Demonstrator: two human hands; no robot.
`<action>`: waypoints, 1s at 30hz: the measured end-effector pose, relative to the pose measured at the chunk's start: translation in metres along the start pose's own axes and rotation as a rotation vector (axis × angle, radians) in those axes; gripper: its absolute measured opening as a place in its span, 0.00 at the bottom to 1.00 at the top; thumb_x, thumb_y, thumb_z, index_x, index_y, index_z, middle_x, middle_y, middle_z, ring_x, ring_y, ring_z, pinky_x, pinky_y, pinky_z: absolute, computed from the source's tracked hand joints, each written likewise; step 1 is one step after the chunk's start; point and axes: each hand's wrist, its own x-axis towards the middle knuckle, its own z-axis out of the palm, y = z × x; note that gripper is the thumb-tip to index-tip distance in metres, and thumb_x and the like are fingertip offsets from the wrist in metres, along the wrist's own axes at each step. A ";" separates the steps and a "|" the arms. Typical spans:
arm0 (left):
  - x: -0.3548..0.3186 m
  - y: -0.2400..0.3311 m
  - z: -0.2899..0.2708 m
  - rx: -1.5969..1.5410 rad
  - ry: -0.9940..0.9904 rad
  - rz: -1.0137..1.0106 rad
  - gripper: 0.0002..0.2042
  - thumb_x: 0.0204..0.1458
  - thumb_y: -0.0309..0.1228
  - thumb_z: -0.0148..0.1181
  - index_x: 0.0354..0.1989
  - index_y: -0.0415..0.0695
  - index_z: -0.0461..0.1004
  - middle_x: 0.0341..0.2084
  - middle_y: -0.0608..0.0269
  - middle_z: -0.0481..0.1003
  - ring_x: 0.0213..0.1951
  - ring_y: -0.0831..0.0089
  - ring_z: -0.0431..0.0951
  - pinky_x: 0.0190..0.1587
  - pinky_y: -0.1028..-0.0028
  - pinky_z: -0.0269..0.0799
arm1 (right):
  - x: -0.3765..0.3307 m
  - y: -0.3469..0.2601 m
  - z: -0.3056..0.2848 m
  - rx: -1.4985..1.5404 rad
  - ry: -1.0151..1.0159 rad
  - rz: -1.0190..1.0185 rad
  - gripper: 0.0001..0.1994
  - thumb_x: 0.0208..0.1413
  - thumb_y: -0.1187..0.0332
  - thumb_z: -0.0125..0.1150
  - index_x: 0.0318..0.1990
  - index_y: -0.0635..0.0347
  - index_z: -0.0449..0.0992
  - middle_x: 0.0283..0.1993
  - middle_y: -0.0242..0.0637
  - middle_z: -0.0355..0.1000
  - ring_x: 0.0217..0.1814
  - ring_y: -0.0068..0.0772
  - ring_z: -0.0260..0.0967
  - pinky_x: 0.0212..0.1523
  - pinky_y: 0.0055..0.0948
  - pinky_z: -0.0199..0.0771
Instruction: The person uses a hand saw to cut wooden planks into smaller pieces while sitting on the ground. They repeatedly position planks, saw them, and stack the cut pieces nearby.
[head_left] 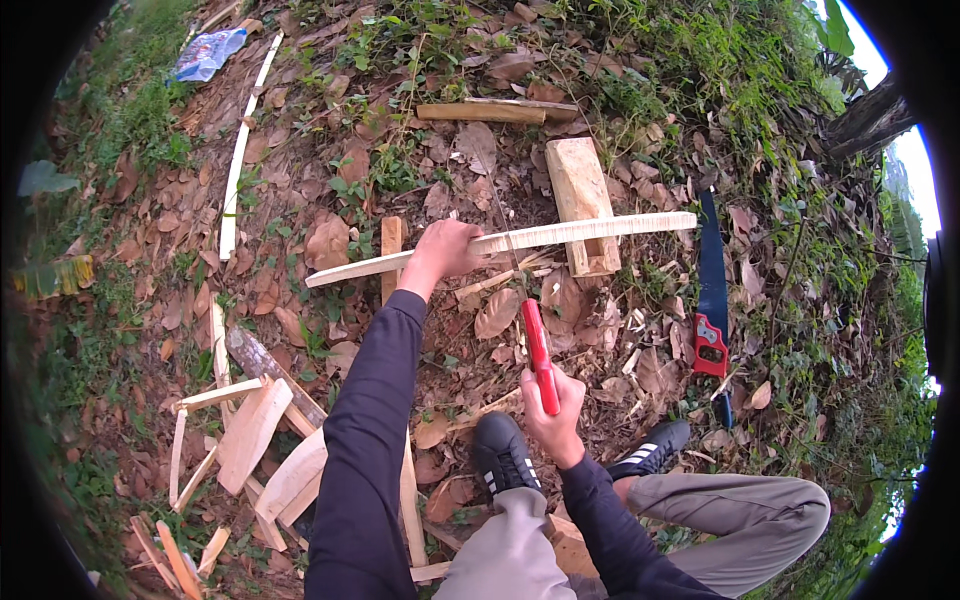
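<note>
A long pale wooden strip (590, 229) lies crosswise in front of me. It rests over a squared wooden block (575, 180) toward its right end and over a narrow wooden stick (391, 237) toward its left. My left hand (447, 250) is closed on the strip left of its middle. My right hand (556, 420) grips the red handle of a handsaw (536, 335). The saw's thin blade, seen nearly edge-on, crosses the strip between my left hand and the block. How deep the blade sits in the wood I cannot tell.
A second handsaw (712, 260) with a red grip lies at the right. Several cut wood pieces (255, 435) are piled at the lower left. A long pale slat (240, 165) and a plastic bag (208, 55) lie at the upper left. Dry leaves cover the ground around my shoes (505, 455).
</note>
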 end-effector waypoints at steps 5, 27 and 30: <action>0.004 -0.008 -0.004 0.028 0.035 -0.048 0.12 0.45 0.37 0.68 0.32 0.42 0.82 0.31 0.47 0.79 0.41 0.53 0.81 0.45 0.57 0.76 | 0.009 0.010 -0.003 0.020 0.010 -0.026 0.06 0.54 0.74 0.62 0.27 0.63 0.72 0.15 0.34 0.60 0.13 0.27 0.59 0.19 0.29 0.61; 0.019 -0.010 0.015 0.370 0.285 0.004 0.22 0.45 0.55 0.72 0.26 0.47 0.75 0.18 0.57 0.78 0.25 0.60 0.83 0.29 0.62 0.78 | 0.025 -0.020 0.021 -0.024 -0.006 -0.112 0.04 0.52 0.74 0.63 0.29 0.62 0.73 0.22 0.45 0.69 0.22 0.46 0.72 0.26 0.38 0.72; 0.023 0.001 0.012 0.341 0.263 -0.012 0.22 0.44 0.55 0.72 0.26 0.47 0.75 0.18 0.56 0.78 0.26 0.58 0.83 0.29 0.61 0.78 | 0.023 -0.003 -0.001 -0.086 -0.028 -0.059 0.05 0.51 0.73 0.63 0.29 0.62 0.73 0.22 0.45 0.70 0.21 0.46 0.72 0.26 0.37 0.72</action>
